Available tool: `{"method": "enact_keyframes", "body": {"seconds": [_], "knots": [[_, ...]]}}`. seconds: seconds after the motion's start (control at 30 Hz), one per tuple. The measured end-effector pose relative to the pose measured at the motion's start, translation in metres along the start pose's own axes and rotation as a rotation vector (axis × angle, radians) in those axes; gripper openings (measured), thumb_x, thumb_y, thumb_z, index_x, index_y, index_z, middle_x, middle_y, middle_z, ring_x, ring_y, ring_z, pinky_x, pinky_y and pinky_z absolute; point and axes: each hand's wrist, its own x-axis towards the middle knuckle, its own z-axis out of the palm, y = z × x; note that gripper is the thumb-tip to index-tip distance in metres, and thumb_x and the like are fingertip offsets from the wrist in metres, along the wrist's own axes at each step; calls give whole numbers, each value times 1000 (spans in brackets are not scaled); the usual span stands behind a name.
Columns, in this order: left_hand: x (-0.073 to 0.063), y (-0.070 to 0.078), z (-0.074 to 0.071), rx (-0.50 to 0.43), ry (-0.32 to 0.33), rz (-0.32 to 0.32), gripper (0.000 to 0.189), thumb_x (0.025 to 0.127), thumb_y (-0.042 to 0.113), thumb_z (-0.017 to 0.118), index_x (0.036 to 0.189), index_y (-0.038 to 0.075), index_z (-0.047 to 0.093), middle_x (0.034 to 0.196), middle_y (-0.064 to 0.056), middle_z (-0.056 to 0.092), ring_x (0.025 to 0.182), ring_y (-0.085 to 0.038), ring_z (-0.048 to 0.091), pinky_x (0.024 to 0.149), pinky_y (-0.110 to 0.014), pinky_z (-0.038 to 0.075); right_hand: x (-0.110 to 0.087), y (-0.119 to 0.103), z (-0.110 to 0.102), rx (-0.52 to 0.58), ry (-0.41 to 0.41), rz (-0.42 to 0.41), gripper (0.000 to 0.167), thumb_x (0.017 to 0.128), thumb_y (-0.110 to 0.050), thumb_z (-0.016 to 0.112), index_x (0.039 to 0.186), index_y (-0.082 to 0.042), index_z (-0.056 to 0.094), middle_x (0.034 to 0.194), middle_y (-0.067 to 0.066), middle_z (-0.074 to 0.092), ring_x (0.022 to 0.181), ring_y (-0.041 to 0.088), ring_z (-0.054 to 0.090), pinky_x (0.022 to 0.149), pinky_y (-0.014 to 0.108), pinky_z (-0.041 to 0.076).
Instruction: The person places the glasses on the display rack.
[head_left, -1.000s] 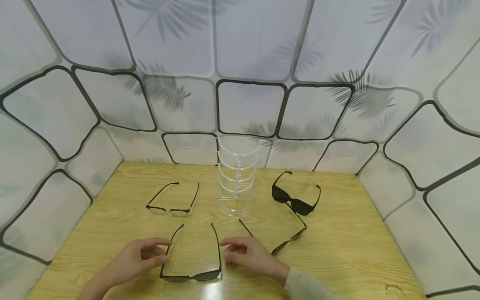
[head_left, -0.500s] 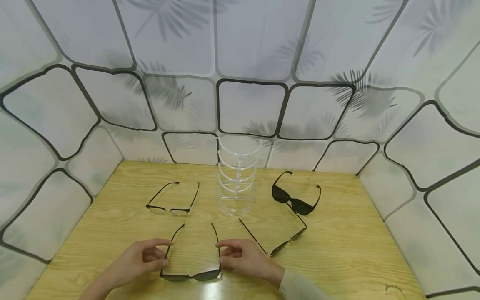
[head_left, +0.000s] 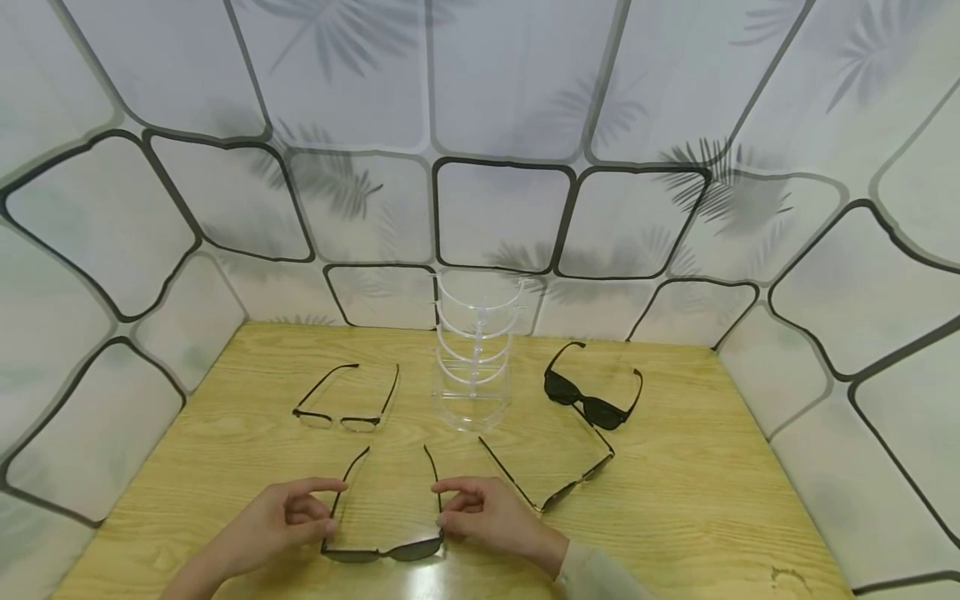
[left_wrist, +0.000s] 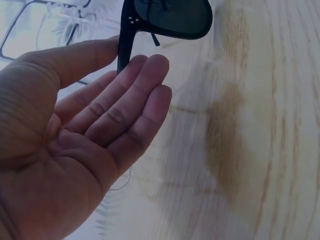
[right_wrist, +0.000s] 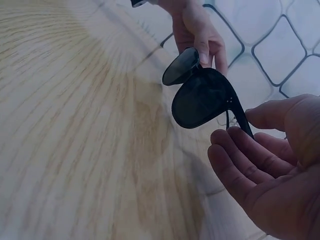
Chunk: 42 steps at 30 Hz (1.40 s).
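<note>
Dark-lensed black sunglasses [head_left: 415, 551] lie between the two hands near the front of the table, temples spread and pointing away. My left hand [head_left: 273, 521] pinches their left temple between thumb and fingers. On the other side, my right hand [head_left: 495, 517] pinches the right temple close to the hinge. Seen from the left wrist, one dark lens [left_wrist: 175, 17] hangs just beyond the fingertips. The right wrist view has both lenses of the sunglasses [right_wrist: 200, 100], with the left hand [right_wrist: 200, 30] behind them.
A clear tiered eyewear stand [head_left: 477, 333] stands at the back middle of the wooden table [head_left: 712, 500]. Clear-lensed glasses [head_left: 315, 416] lie at left. Black sunglasses [head_left: 602, 413] at right overlap another thin-framed pair [head_left: 596, 468]. Patterned cloth walls [head_left: 502, 217] enclose the table.
My right hand has shifted slightly left and taken hold of the right temple of the sunglasses. The left hand has barely moved, and the sunglasses stay nearly in place.
</note>
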Motion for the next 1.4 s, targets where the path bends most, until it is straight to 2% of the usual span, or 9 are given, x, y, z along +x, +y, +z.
{"method": "enact_keyframes", "body": {"seconds": [0.27,0.53,0.67,0.9,1.13,1.27,1.4], "knots": [[4,8,-1,-17,12,51,54,101,9,71,145,-14,51,99,-17,78,83,-8,75,69,-27,60,-3,-10,-10,-3,6,-27,44,100,-13,72,140,3,64,108,25,78,82,1,73,74,18,58],[16,20,3,0,37,15,58,100,16,73,149,-8,51,103,-19,78,90,-14,78,76,-27,62,-5,-18,-23,-7,51,-6,45,101,-15,72,142,1,63,109,24,77,83,8,75,77,23,62],[24,25,5,-24,32,-1,60,101,17,72,152,-7,48,106,-22,77,92,-18,78,79,-27,62,-6,-21,-29,-24,86,11,45,100,-16,73,142,0,64,108,22,78,83,12,75,77,28,63],[38,29,10,-60,58,36,61,102,14,71,153,-6,47,110,-27,74,95,-22,78,82,-35,64,-7,-28,-42,-39,127,-5,47,100,-14,72,143,2,62,108,26,75,84,17,75,79,41,65],[56,31,18,-65,89,38,62,99,15,74,152,-6,48,111,-26,72,96,-18,78,85,-34,64,-6,-28,-56,-77,185,-20,48,99,-13,74,143,3,61,105,21,76,81,12,73,76,37,64],[65,32,22,-83,97,19,65,99,16,75,153,-7,47,115,-30,70,99,-14,77,88,-32,64,-6,-26,-63,-85,200,-32,49,100,-13,73,144,3,60,106,21,76,82,12,73,78,39,64],[74,33,25,-104,104,11,64,99,17,75,154,-3,48,120,-34,67,100,-13,77,89,-29,63,-6,-26,-69,-92,225,-38,50,99,-12,73,145,3,59,107,20,75,83,9,73,77,31,63]]}}
